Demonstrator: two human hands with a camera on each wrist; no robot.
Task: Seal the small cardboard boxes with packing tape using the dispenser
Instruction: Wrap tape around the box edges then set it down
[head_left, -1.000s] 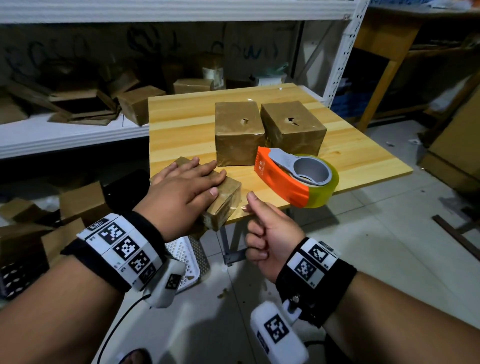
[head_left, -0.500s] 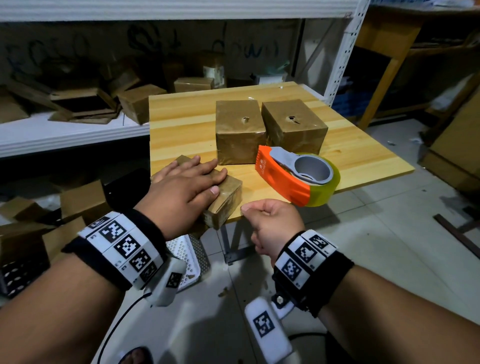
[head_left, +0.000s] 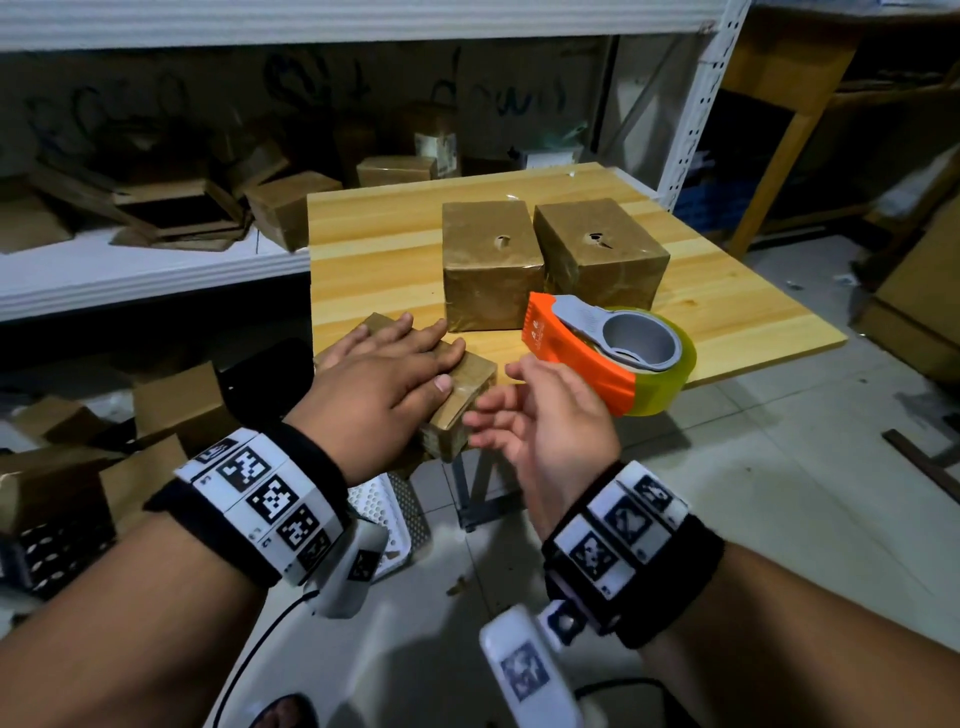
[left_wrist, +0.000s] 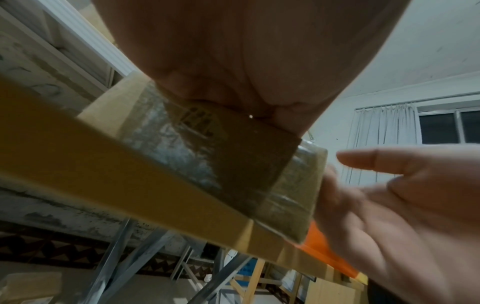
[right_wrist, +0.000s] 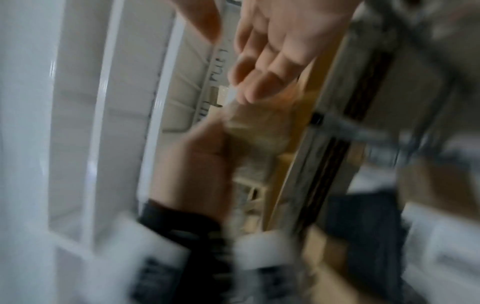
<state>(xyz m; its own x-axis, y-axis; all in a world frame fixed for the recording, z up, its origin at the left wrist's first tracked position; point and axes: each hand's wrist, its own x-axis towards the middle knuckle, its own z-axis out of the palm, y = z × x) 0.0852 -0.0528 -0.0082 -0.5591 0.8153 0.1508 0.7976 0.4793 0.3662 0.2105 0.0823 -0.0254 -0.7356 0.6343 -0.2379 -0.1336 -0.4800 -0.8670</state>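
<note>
A small taped cardboard box (head_left: 470, 384) lies at the near left corner of the wooden table (head_left: 374, 260), jutting slightly over the edge. My left hand (head_left: 384, 374) rests flat on top of it with straight fingers; in the left wrist view the palm (left_wrist: 246, 51) presses on the box (left_wrist: 207, 164). My right hand (head_left: 540, 415) hovers at the box's right end, fingers spread and holding nothing; it also shows in the left wrist view (left_wrist: 402, 205). The orange tape dispenser (head_left: 582, 353) with its yellowish roll lies on the table just right of that hand. The right wrist view is blurred.
Two larger taped boxes (head_left: 491, 265) (head_left: 600, 249) stand side by side behind the dispenser. White shelving (head_left: 156, 280) on the left carries loose cartons. More cartons and a white perforated basket (head_left: 389, 509) sit on the floor below the table corner.
My right hand was a curled fist below the table edge; it has opened, turned and risen to the small box's right end. The left hand stays flat on the box.
</note>
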